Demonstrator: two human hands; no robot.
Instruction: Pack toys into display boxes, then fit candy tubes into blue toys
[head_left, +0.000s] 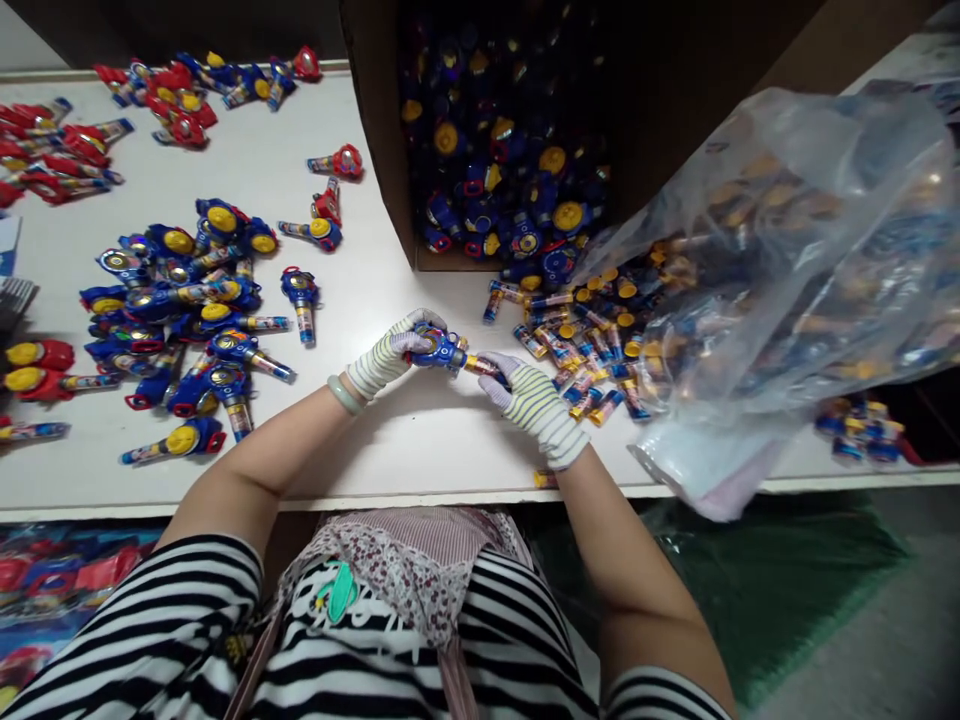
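Both gloved hands, left hand (386, 358) and right hand (534, 405), grip 1 blue toy (442, 350) near the toy-filled cardboard box (382, 130).

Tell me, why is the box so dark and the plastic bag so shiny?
Head view: the cardboard box sits in shadow, so the toys inside look dim; the clear plastic bag catches glare that washes out its contents; the white table is brightly lit, and both gloved hands, left hand and right hand, look sharp.

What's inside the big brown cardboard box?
The brown cardboard box holds a heap of blue toy heads with yellow discs. Its upper part is dark, and whatever lies under the heap is covered.
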